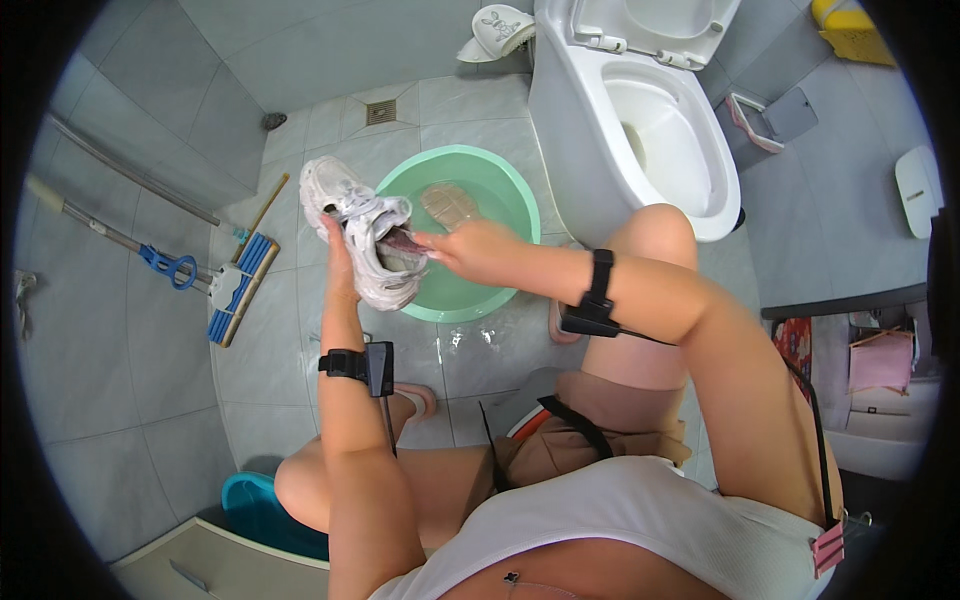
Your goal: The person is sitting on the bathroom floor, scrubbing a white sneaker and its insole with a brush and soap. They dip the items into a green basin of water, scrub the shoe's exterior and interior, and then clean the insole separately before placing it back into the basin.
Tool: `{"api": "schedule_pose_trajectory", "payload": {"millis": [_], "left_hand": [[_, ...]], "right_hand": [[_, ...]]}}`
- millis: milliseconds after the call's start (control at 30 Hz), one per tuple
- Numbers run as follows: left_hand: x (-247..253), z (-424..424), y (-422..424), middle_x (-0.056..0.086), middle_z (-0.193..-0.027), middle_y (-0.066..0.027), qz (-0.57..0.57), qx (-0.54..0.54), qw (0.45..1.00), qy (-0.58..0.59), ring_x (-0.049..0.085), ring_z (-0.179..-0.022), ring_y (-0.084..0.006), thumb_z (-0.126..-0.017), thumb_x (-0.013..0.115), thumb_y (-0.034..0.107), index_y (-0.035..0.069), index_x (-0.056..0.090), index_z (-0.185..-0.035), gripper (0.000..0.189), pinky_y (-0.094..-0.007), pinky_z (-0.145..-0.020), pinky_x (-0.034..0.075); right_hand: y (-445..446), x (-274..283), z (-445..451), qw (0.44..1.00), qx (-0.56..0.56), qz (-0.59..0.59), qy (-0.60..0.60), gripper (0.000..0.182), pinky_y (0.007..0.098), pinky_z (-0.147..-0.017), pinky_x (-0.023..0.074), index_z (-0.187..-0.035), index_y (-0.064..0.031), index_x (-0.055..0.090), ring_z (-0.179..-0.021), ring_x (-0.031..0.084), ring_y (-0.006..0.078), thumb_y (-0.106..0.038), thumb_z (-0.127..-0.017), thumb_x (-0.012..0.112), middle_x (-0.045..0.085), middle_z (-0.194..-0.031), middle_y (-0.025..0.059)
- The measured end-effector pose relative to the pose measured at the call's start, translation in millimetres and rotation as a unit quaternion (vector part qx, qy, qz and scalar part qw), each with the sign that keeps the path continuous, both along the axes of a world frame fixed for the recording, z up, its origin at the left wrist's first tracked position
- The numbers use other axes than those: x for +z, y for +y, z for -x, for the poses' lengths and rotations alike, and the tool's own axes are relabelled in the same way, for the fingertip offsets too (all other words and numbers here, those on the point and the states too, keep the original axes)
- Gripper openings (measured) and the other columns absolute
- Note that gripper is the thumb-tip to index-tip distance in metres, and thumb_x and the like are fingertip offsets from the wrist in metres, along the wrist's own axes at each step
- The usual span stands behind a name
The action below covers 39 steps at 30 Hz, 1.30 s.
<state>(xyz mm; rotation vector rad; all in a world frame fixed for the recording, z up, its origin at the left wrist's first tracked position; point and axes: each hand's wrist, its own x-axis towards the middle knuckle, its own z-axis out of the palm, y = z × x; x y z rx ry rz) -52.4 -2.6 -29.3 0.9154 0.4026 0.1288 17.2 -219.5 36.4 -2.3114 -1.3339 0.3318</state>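
My left hand (pixel 340 262) grips a wet white lace-up sneaker (pixel 386 289) by its side, over the left rim of a green plastic basin (pixel 534 225). At the shoe's opening is my right hand (pixel 469 251), its fingers closed on something thin there, perhaps the sneaker's tongue or a brush; which one cannot be told. White streaks, perhaps suds, cover the upper. In the basin's water lies a second shoe (pixel 448 204), its pale sole facing up, partly behind my right hand.
A toilet (pixel 559 142) stands right of the basin, with a small bin (pixel 750 142) beyond it. A sponge mop (pixel 244 289) leans at the left. A teal basin (pixel 247 510) and a cabinet (pixel 165 559) are at the lower left. The floor has a drain (pixel 381 112).
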Motion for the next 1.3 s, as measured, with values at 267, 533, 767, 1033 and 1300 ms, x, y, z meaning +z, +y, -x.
{"api": "schedule_pose_trajectory", "payload": {"millis": [267, 533, 767, 1033, 1300], "left_hand": [[-12, -4, -16, 0.050, -0.134, -0.0127, -0.064, -0.005, 0.998, 0.006, 0.051, -0.120, -0.0245, -0.085, 0.031, 0.075, -0.001, 0.034, -0.139, 0.094, -0.0376, -0.101, 0.040], [-33, -14, -34, 0.050, -0.133, -0.0127, -0.100, 0.063, 0.993, -0.021, 0.052, -0.118, -0.0246, -0.090, 0.042, 0.064, -0.002, 0.038, -0.136, 0.081, -0.0375, -0.099, 0.042], [-30, -20, -47, 0.053, -0.127, -0.0127, -0.104, 0.122, 0.985, -0.062, 0.055, -0.113, -0.0230, -0.094, 0.049, 0.051, -0.004, 0.043, -0.131, 0.067, -0.0365, -0.096, 0.044], [-45, -19, -51, 0.049, -0.131, -0.0118, -0.131, 0.122, 0.983, -0.040, 0.053, -0.115, -0.0229, -0.093, 0.055, 0.043, 0.001, 0.036, -0.138, 0.064, -0.0355, -0.096, 0.044], [-42, -18, -51, 0.047, -0.134, -0.0124, -0.141, 0.113, 0.983, -0.008, 0.048, -0.119, -0.0212, -0.093, 0.053, 0.046, -0.003, 0.035, -0.138, 0.069, -0.0331, -0.100, 0.038]], "right_hand": [[25, -24, -5, 0.954, -0.131, -0.103, 0.249, 0.019, 0.0441, -0.062, 0.0478, -0.079, 0.0037, 0.064, -0.067, 0.063, 0.0336, -0.015, -0.075, 0.063, 0.063, -0.072, 0.0205], [30, -59, -8, 0.962, -0.163, -0.105, 0.193, 0.023, 0.0433, -0.065, 0.0487, -0.087, 0.0009, 0.065, -0.073, 0.063, 0.0379, -0.017, -0.073, 0.065, 0.064, -0.078, 0.0220], [33, -68, -12, 0.938, -0.197, -0.159, 0.238, 0.028, 0.0450, -0.072, 0.0494, -0.089, 0.0007, 0.067, -0.084, 0.063, 0.0397, -0.022, -0.073, 0.066, 0.065, -0.086, 0.0230], [38, -85, -14, 0.878, -0.164, -0.260, 0.366, 0.052, 0.0340, -0.087, 0.0471, -0.121, -0.0089, 0.059, -0.106, 0.061, 0.0251, -0.038, -0.079, 0.068, 0.063, -0.118, 0.0117], [39, -73, -18, 0.880, -0.143, -0.186, 0.414, 0.056, 0.0323, -0.096, 0.0417, -0.129, -0.0046, 0.053, -0.115, 0.055, 0.0223, -0.023, -0.079, 0.069, 0.058, -0.125, 0.0111]]}}
